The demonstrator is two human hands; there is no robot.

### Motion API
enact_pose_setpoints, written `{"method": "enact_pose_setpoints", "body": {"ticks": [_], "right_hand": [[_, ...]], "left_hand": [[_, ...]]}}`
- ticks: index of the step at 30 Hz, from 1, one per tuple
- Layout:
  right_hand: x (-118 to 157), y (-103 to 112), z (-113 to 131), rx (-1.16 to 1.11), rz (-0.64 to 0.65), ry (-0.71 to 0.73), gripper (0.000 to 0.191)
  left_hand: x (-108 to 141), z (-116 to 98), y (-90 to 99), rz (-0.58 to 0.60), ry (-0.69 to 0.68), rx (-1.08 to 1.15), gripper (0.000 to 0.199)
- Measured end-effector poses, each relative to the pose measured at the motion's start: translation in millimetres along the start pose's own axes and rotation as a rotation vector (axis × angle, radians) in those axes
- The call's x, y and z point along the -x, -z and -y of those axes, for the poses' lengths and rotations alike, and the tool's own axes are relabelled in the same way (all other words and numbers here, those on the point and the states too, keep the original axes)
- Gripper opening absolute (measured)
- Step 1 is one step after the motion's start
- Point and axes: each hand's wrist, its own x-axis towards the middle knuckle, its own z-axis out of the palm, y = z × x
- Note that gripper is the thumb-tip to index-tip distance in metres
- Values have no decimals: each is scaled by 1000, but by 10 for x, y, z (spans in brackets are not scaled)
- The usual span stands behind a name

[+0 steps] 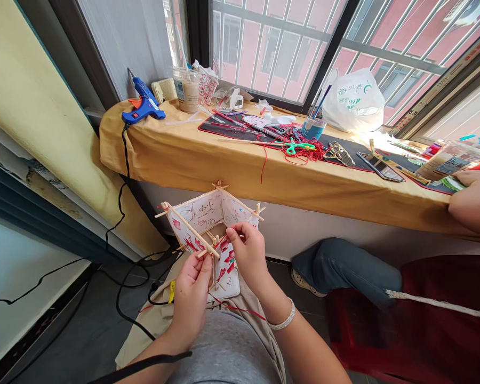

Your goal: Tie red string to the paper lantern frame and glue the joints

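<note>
A box-shaped lantern frame (192,230) of thin wooden sticks, with painted white paper sides, rests in my lap. Red yarn binds its corners. My left hand (192,282) pinches the near corner where sticks cross. My right hand (248,253) is closed just right of that corner, its thumb and finger pinching red yarn that runs toward the joint. A loose length of red yarn (240,308) trails across my lap below. Beneath the frame lies a white device (231,288) with a digital display, partly covered.
On the cloth-covered ledge (176,149) are a blue glue gun (144,104), drink cup (186,90), tangled red yarn (316,152), green scissors (300,146), phone (380,166) and plastic bag (354,101). Black cables (122,290) hang at left. Another person's arm (474,197) and leg (344,272) are at right.
</note>
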Motion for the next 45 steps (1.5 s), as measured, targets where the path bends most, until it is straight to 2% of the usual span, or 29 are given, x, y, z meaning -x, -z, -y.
{"method": "enact_pose_setpoints", "body": {"ticks": [3,6,8,10,13,18,25,32,34,40,45], "right_hand": [[139,18,-62,-13,-15,113,13],[267,73,-114,23,26,288,12],[306,100,-118,85,47,393,12],[310,108,-94,138,62,435,13],[293,90,-33,157,73,395,12],[302,54,20,66,48,298,7],[329,83,26,72,100,271,17],[266,63,57,22,124,265,12],[247,32,75,23,129,226,10],[204,-14,149,66,137,-6,8],[191,4,159,92,162,4,8]], "left_hand": [[2,52,20,-32,13,12,36],[25,108,38,-49,-12,-2,35],[35,136,40,-35,-39,-3,33],[35,151,31,-12,-47,3,32],[21,158,17,-6,-29,11,34],[15,165,27,-15,2,20,40],[18,158,18,-18,-14,-27,38],[5,140,-4,-32,-31,-80,38],[1,139,-3,-27,-35,-92,39],[-4,136,19,-19,-47,-114,40],[5,118,25,-23,-42,-113,40]]}}
